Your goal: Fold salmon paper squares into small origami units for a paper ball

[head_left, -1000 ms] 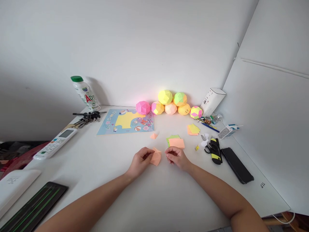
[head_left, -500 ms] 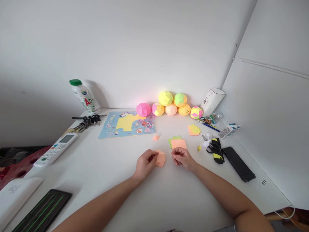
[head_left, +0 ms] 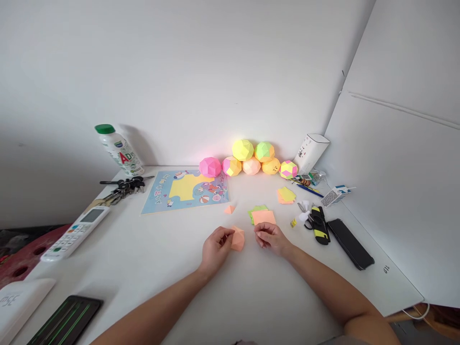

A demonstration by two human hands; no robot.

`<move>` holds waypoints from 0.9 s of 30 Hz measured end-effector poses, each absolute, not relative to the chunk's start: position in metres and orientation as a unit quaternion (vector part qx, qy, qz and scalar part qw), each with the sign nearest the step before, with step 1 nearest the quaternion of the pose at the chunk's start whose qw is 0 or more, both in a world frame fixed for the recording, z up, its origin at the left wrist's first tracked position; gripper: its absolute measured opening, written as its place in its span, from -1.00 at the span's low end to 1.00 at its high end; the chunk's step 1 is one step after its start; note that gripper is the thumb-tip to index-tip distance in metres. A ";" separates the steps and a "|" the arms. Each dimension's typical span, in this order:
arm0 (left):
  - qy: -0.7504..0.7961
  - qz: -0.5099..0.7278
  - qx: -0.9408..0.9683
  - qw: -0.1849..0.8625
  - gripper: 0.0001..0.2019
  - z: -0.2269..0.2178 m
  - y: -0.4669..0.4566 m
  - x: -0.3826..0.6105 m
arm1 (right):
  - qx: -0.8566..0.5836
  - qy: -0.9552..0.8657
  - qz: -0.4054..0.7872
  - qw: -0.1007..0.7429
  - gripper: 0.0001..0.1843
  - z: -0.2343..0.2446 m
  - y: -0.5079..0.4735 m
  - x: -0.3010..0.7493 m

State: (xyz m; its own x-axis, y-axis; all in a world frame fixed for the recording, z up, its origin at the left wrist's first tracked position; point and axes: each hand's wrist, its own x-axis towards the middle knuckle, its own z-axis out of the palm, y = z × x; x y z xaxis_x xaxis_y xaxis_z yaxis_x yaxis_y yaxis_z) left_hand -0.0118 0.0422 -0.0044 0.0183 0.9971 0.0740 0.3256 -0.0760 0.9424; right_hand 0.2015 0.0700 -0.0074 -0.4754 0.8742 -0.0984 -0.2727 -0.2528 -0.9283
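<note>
My left hand (head_left: 216, 245) pinches a folded orange paper piece (head_left: 237, 239) against the white table (head_left: 172, 249). A short gap to its right, my right hand (head_left: 269, 236) rests on the table with fingers curled; I cannot make out anything inside them. Just behind my right hand lies a small stack of orange and green square papers (head_left: 261, 216). A tiny folded orange piece (head_left: 229, 209) sits alone behind my left hand.
Several coloured paper balls (head_left: 247, 160) line the back wall. A blue picture sheet (head_left: 187, 190), keys (head_left: 124, 186), a bottle (head_left: 117, 149) and a remote (head_left: 77, 232) lie left. More papers (head_left: 286, 194), scissors (head_left: 316, 221), a phone (head_left: 350, 243) and a white box (head_left: 309, 152) lie right.
The view has shifted slightly; both hands stay nearly where they were, the left still pinching the orange paper piece, turned a little.
</note>
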 end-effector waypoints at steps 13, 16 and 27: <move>0.563 0.416 0.591 0.401 -0.83 -0.007 0.043 -0.014 | -0.276 -0.464 0.753 0.375 -0.71 -0.010 0.076 0.202; 0.561 0.412 0.595 0.403 -0.83 -0.007 0.043 -0.015 | -0.262 -0.464 0.761 0.370 -0.68 -0.009 0.077 0.201; 0.529 0.450 0.580 0.426 -0.82 -0.003 0.041 -0.019 | -0.297 -0.522 0.725 0.338 -0.72 -0.004 0.076 0.198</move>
State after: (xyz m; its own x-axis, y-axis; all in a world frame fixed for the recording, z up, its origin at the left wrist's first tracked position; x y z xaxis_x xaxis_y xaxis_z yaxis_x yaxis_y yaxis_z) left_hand -0.0188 0.0410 -0.0027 0.0355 0.9969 0.0708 0.2299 -0.0771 0.9702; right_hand 0.1978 0.0756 -0.0036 -0.5955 0.7996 -0.0776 -0.1791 -0.2263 -0.9575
